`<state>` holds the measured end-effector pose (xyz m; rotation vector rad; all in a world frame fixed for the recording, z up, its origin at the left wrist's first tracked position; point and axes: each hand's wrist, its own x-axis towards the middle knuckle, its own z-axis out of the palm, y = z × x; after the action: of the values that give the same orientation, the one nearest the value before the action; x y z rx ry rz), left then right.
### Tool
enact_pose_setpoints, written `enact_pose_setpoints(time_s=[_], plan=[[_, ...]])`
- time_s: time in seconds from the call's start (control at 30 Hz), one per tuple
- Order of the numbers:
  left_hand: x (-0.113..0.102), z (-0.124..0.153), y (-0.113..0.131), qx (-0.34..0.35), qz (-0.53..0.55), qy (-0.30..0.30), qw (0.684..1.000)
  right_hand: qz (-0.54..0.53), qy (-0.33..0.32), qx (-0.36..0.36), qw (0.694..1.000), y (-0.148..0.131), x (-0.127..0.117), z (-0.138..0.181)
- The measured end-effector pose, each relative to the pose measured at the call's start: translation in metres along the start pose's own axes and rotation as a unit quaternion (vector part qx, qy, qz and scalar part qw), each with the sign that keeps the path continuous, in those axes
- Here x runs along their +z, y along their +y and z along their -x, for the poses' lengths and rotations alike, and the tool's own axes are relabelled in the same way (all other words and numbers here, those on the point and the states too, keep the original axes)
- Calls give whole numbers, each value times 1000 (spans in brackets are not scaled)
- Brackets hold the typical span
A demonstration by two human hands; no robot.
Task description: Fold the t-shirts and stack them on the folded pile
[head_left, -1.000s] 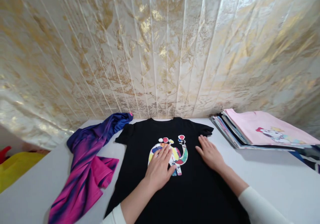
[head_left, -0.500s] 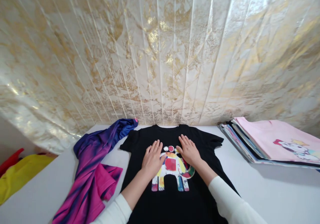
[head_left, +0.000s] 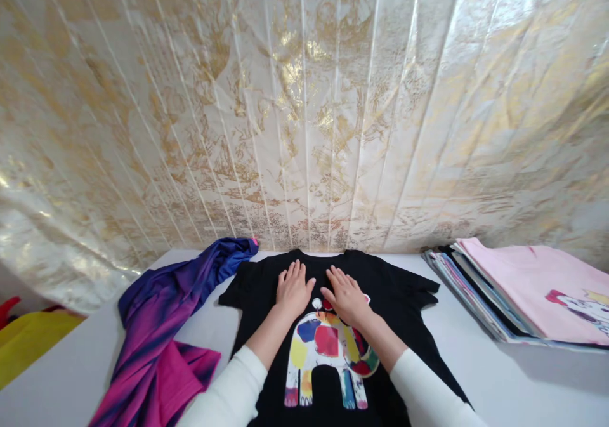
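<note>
A black T-shirt (head_left: 394,325) lies spread face up, its neckline at the far side and its lower part cut off by the frame. A colourful elephant-like print (head_left: 316,344) covers its front. My left hand (head_left: 294,289) rests flat on the upper chest, left of centre, fingers stretched toward the collar. On the right of the chest, my right hand (head_left: 348,297) lies flat too, hiding part of the print's upper edge. Neither hand grips the cloth.
A crumpled purple, pink and blue garment (head_left: 162,332) lies on the white table (head_left: 533,389) at left. Folded shirts, a pink one (head_left: 518,281) on top, are stacked at right. Yellow cloth (head_left: 38,338) shows beyond the left edge. A gold-patterned curtain (head_left: 304,110) hangs behind.
Both hands have slid up the shirt toward the collar and closer together, uncovering more of the print. The camera view has shifted slightly, so the table sits lower in the picture.
</note>
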<state>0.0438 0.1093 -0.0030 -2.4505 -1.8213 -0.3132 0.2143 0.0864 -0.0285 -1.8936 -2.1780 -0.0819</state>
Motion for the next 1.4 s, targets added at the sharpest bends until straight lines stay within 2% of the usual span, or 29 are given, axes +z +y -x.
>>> enact_pose_setpoints(time_s=[0.03, 0.1, 0.27, 0.37, 0.5, 0.63, 0.7, 0.8, 0.87, 0.93, 1.0, 1.1, 1.2, 1.27, 1.4], plan=[[3, -7, 1, -10, 0, 2, 1000, -1, 0, 3, 1000, -1, 3, -6], [8, -16, -7, -38, -3, 11, 999, 2, 7, 38, 999, 16, 5, -15], [15, -23, -47, -96, -10, 13, 995, 18, 30, 159, 987, 106, 1, -12], [17, -25, -60, -107, -9, 5, 994, 17, 39, 174, 984, 134, 1, -3], [14, -23, -60, -94, -7, 5, 996, -8, 69, 153, 986, 136, -6, -3], [4, -18, -43, -67, -12, 18, 997, -46, 115, 116, 985, 122, -28, -11], [1, -15, -30, -35, -13, 24, 999, -61, 120, 85, 987, 100, -36, -6], [1, -7, -16, -4, -12, 23, 1000, -77, 89, 19, 993, 44, -31, 21], [4, -1, -17, -16, -17, 19, 1000, -85, 53, -31, 994, 9, -20, 45], [6, 5, -26, -36, -25, 15, 999, -79, 11, -87, 993, -4, -10, 63], [8, 8, -38, -55, -35, 12, 998, -49, 2, -64, 997, 11, -6, 70], [8, 9, -52, -75, -48, 5, 996, -8, 39, 74, 996, 67, -9, 63], [6, 7, -59, -89, -54, -3, 995, -13, 59, 128, 990, 112, -11, 53], [1, 7, -65, -111, -60, -3, 992, -31, 69, 133, 988, 122, -10, 52], [-17, 16, -88, -171, -69, 9, 983, -90, 94, 143, 981, 117, -9, 55]])
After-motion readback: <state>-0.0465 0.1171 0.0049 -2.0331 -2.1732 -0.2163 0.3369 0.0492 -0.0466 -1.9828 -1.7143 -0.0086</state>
